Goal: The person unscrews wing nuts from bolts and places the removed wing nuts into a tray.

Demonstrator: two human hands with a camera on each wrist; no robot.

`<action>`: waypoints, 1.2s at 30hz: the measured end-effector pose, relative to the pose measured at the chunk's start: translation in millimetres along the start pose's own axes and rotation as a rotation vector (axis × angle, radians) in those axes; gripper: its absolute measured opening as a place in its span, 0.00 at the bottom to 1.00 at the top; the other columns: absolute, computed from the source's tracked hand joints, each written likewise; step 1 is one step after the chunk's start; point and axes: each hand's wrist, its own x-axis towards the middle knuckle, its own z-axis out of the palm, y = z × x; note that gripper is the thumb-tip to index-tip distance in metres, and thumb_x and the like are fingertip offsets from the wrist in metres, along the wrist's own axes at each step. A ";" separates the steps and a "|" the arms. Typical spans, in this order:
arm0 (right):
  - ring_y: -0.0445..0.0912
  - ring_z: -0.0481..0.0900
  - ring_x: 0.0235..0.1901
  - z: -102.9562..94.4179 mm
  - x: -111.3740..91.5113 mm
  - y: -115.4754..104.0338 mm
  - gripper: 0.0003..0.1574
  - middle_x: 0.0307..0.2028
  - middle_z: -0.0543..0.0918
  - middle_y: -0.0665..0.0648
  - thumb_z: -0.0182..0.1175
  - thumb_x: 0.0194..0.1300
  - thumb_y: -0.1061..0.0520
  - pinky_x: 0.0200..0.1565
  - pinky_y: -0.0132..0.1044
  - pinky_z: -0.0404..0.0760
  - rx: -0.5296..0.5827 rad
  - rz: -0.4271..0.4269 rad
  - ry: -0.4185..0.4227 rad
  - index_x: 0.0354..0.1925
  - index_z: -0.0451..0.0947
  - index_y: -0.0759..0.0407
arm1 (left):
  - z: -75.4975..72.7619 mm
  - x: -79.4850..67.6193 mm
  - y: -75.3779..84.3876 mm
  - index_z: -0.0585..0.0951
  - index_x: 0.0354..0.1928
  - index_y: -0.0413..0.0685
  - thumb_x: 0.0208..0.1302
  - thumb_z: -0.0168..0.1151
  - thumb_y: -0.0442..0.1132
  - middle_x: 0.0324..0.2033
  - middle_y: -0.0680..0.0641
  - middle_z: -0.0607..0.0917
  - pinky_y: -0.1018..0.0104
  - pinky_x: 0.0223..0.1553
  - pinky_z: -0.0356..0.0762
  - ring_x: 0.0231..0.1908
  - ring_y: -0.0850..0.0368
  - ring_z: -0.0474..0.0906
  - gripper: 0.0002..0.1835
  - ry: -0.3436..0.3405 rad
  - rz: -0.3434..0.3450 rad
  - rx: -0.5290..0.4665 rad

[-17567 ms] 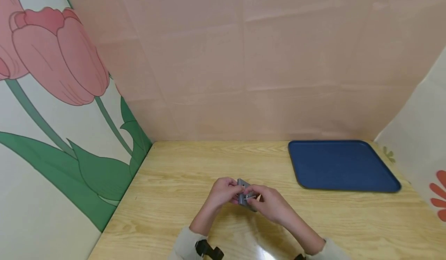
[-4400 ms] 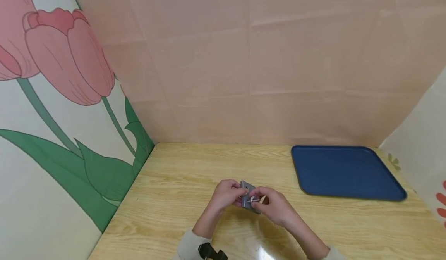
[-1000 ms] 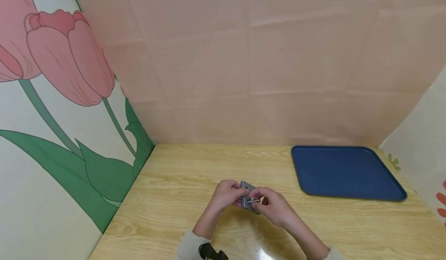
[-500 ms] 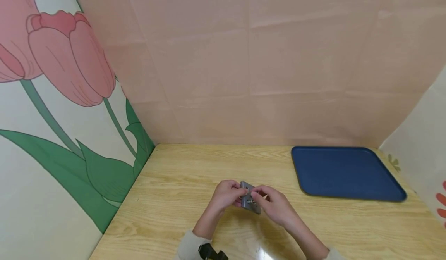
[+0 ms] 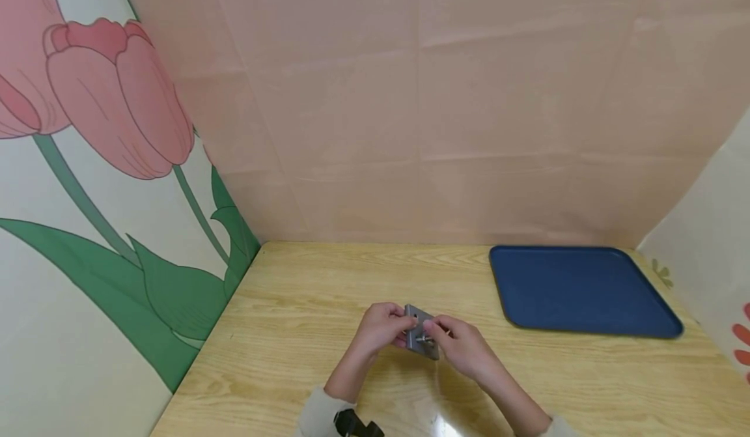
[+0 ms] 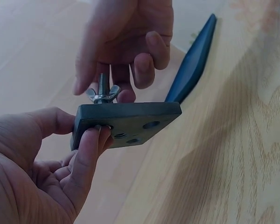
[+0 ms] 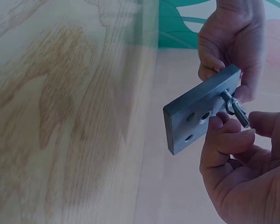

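My left hand [image 5: 381, 325] holds a grey metal plate [image 6: 135, 112] by one end above the table, thumb and fingers on its edges. Several round holes show in the plate's face in the right wrist view. A threaded bolt [image 7: 243, 118] stands out of it near the held end, with a wing nut [image 6: 113, 92] on its thread close to the plate. My right hand [image 5: 464, 344] is at the wing nut, its thumb on one side and curled fingers on the other. The bolt's end sticks out past the nut beside my right thumb [image 7: 266, 122].
A dark blue tray [image 5: 586, 290] lies at the back right of the wooden table [image 5: 281, 359]. A pinkish sheet [image 5: 351, 131] hangs behind the table, and a tulip-printed panel [image 5: 117, 228] stands on the left. A white panel [image 5: 715, 248] stands on the right.
The right hand's fingers have shifted about the wing nut, lifting a little half a second ago and coming back down. Left hand and plate have stayed in place over the last second.
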 end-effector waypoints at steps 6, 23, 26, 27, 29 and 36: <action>0.44 0.74 0.33 0.5 0.7 0.9 0.14 0.34 0.83 0.48 0.58 0.74 0.45 0.31 0.37 0.73 -0.016 -0.016 -0.016 0.43 0.84 0.51 | 0.1 0.2 0.2 0.83 0.35 0.36 0.58 0.70 0.36 0.25 0.46 0.86 0.63 0.24 0.86 0.22 0.57 0.82 0.09 0.000 0.001 0.003; 0.44 0.73 0.27 -4.1 -0.9 1.7 0.09 0.36 0.82 0.52 0.67 0.67 0.54 0.25 0.33 0.73 0.024 -0.103 -0.094 0.44 0.82 0.54 | -1.8 1.1 -1.2 0.82 0.34 0.36 0.58 0.70 0.35 0.25 0.45 0.86 0.61 0.26 0.87 0.22 0.57 0.83 0.09 0.002 -0.014 -0.003; 0.42 0.72 0.24 -4.3 -0.2 2.6 0.09 0.37 0.82 0.52 0.67 0.66 0.57 0.23 0.32 0.72 0.032 -0.138 -0.099 0.45 0.82 0.53 | -1.3 1.2 -1.3 0.82 0.33 0.36 0.58 0.70 0.35 0.25 0.46 0.85 0.58 0.27 0.87 0.22 0.57 0.83 0.08 0.002 -0.013 -0.004; 0.42 0.72 0.24 -4.3 -0.1 3.0 0.09 0.37 0.81 0.53 0.67 0.66 0.59 0.23 0.32 0.72 0.031 -0.151 -0.100 0.45 0.82 0.54 | -1.1 1.2 -1.2 0.82 0.33 0.36 0.58 0.70 0.35 0.24 0.46 0.85 0.57 0.27 0.88 0.22 0.57 0.83 0.08 0.002 -0.013 -0.004; 0.41 0.72 0.24 -4.1 0.0 3.5 0.10 0.39 0.81 0.53 0.67 0.65 0.61 0.24 0.32 0.73 0.022 -0.178 -0.097 0.44 0.82 0.54 | -0.7 1.2 -1.1 0.82 0.33 0.36 0.58 0.70 0.35 0.24 0.46 0.85 0.56 0.27 0.88 0.21 0.57 0.82 0.08 0.004 -0.013 -0.003; 0.43 0.73 0.29 -3.8 -1.6 3.3 0.10 0.41 0.79 0.54 0.67 0.64 0.64 0.26 0.32 0.75 0.008 -0.209 -0.100 0.43 0.82 0.53 | -1.3 0.0 -1.0 0.82 0.32 0.36 0.58 0.70 0.35 0.25 0.46 0.85 0.62 0.24 0.86 0.21 0.58 0.82 0.08 0.011 -0.018 0.004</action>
